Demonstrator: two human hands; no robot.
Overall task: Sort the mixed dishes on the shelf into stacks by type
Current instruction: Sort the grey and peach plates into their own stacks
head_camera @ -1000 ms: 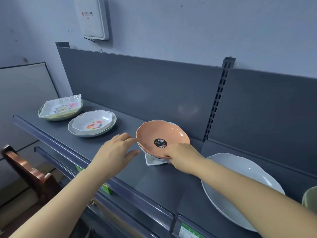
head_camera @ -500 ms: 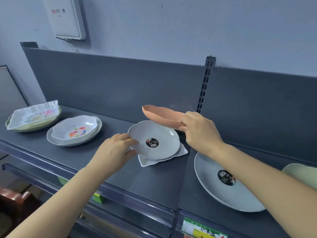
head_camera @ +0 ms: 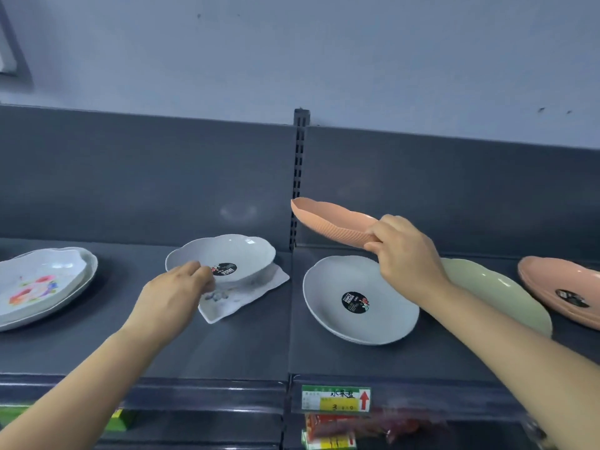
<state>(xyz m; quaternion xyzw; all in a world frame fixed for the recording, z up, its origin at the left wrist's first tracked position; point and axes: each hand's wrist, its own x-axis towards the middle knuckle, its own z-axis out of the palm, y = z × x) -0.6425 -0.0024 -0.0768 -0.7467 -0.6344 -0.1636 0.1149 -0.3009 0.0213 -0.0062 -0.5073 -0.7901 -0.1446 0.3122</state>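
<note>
My right hand [head_camera: 407,256] grips the rim of a small peach bowl [head_camera: 331,224] and holds it in the air, above a large grey plate [head_camera: 358,298] on the dark shelf [head_camera: 246,345]. My left hand [head_camera: 173,295] holds the near rim of a small grey bowl [head_camera: 227,256], which rests on a white square dish [head_camera: 246,295]. A pale green plate [head_camera: 500,293] lies behind my right forearm. A large peach plate [head_camera: 561,292] sits at the far right. Two floral white dishes [head_camera: 42,284] are stacked at the left.
The shelf's grey back panel [head_camera: 146,177] rises behind the dishes, with a slotted upright [head_camera: 298,177] at the middle. A price tag [head_camera: 336,398] hangs on the front rail. Lower shelves with coloured boxes [head_camera: 328,430] show beneath.
My right hand has lifted the peach bowl off the grey bowl and carried it rightward over the large grey plate. My left hand has stayed on the grey bowl's rim. The view swung right.
</note>
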